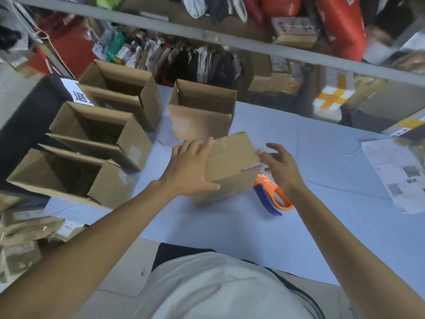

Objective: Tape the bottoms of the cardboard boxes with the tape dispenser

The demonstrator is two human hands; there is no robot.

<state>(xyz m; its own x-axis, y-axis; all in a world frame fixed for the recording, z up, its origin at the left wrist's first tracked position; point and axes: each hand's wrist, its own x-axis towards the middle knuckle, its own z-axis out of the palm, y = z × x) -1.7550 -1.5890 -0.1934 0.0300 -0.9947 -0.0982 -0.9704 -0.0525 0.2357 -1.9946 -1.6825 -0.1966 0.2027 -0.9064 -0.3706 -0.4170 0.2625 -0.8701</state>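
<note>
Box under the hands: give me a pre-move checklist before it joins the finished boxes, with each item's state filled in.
1. Tape on the upturned box: clear tape shows along the top near the far edge; full seam coverage cannot tell.
2. Left hand steadying the box: ok, palm and fingers rest on it.
3. Right hand free: ok, open, holding nothing.
4. Tape dispenser set aside: ok, lying on the blue table beside the box.
5. Room next to the four open boxes: ok, bare table lies in front of them.
</note>
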